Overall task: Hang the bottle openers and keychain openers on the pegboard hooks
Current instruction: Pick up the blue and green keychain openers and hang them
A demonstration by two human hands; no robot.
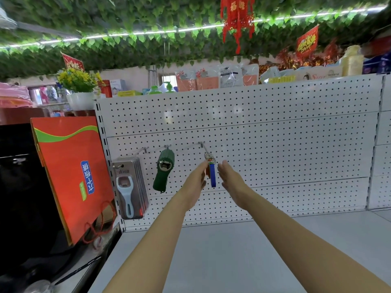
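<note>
A white pegboard (pixel 275 132) carries three hooks in a row. The left hook (pixel 142 150) holds a stack of carded bottle openers (pixel 129 187) with pale blue handles. Green bottle openers (pixel 163 171) hang from the middle hook. On the right hook (pixel 204 147) hangs a bunch of keychain openers (pixel 212 175) by their key rings, the front one blue. My left hand (pixel 196 179) touches the bunch from the left, fingers straight. My right hand (pixel 230 178) is just to the right of it, fingers apart, holding nothing.
A grey shelf (pixel 243 256) runs below the pegboard. An orange gift bag (pixel 72 172) leans at the left beside a black surface. Goods, a flower pot (pixel 81 100) and packets line the top of the board.
</note>
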